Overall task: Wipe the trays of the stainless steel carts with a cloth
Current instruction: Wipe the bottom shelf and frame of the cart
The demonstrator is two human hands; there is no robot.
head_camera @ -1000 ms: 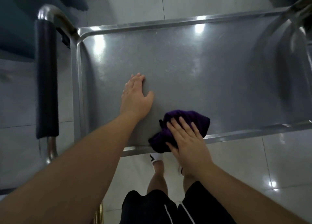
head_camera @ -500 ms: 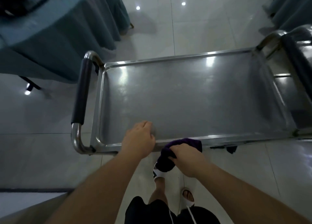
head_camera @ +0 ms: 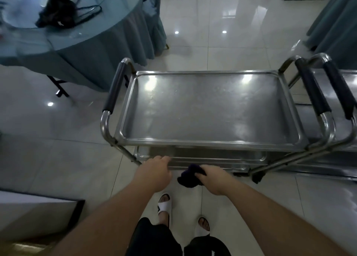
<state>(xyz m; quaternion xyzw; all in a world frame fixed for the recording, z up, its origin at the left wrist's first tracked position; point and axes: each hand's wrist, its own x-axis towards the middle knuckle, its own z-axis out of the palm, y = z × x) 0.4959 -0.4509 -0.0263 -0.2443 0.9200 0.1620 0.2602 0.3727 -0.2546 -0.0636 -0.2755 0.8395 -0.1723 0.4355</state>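
While our right hand grips the bunched dark cloth, fingers closed round it, our empty left hand, fingers loosely curled, nears the lower tray; wiping it seems next.

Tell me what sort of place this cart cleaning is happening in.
Probably a restaurant or banquet hall. A round table draped in a teal floor-length cloth carries a glass turntable, stainless steel serving carts stand parked side by side, and the floor is glossy tile.
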